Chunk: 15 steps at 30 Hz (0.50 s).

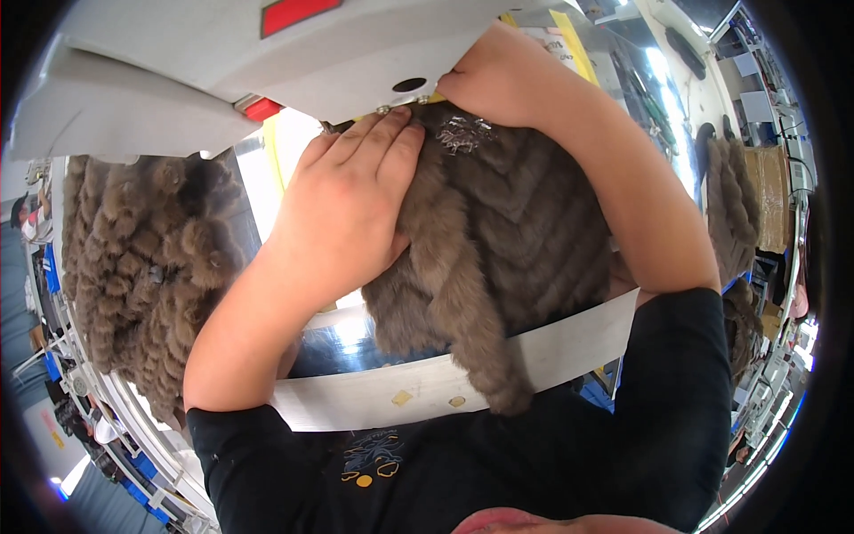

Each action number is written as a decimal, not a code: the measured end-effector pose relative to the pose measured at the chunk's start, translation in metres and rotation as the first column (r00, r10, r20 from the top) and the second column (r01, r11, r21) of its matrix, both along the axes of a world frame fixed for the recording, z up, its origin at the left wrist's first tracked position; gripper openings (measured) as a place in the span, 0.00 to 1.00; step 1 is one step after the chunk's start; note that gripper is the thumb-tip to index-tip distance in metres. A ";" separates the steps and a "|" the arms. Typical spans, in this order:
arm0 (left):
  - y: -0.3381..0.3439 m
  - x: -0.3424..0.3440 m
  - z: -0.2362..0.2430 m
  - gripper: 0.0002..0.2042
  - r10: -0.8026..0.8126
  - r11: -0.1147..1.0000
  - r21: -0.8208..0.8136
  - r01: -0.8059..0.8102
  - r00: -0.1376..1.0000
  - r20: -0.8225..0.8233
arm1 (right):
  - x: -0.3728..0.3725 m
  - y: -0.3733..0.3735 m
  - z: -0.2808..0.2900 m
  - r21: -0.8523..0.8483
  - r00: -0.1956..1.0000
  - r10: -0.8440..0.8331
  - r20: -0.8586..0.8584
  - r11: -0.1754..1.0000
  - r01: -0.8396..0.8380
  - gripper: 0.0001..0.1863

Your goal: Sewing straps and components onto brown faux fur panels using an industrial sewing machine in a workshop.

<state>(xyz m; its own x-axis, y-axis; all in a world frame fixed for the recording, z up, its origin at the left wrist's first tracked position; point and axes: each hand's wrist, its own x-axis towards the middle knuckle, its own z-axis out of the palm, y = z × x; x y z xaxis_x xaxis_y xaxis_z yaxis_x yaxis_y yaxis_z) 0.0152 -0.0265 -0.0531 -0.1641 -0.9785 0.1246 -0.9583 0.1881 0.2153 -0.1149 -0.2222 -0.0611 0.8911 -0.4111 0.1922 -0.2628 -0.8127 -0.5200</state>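
A brown fur piece (534,231) lies below a white machine, most likely a sewing machine (356,53). Its surface has V-shaped ridges, and a long fur strip (467,303) hangs from it toward me over a white band. My left hand (356,191) rests flat on the fur's left side, its fingers stretched out with their tips near the machine's lower edge. At the fur's far edge, my right hand (511,80) is closed, fingers curled in; what they hold is hidden. Between the hands, a shiny, silvery tangled clump (463,133) sits on the fur.
A heap of fluffy brown fur (147,258) lies at the left. The white band (569,347) crosses the near edge of the shiny metal surface (334,347). More brown fur (734,205) and a cardboard box (767,196) are at the right. Yellow tape (574,44) runs behind my right hand.
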 end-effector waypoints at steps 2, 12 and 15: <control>0.000 0.004 -0.006 0.41 -0.008 0.997 -0.071 0.007 1.000 -0.013 | -0.003 0.004 0.005 -0.006 0.999 0.011 -0.053 1.000 -0.012 0.16; 0.001 0.013 -0.011 0.41 0.153 0.985 -0.078 -0.151 0.988 0.018 | -0.038 0.019 -0.005 -0.047 0.944 0.313 0.105 0.950 -0.310 0.19; -0.001 0.015 -0.010 0.41 0.175 0.985 -0.009 -0.175 0.985 0.003 | -0.035 0.022 -0.008 -0.061 0.945 0.318 0.069 0.947 -0.314 0.20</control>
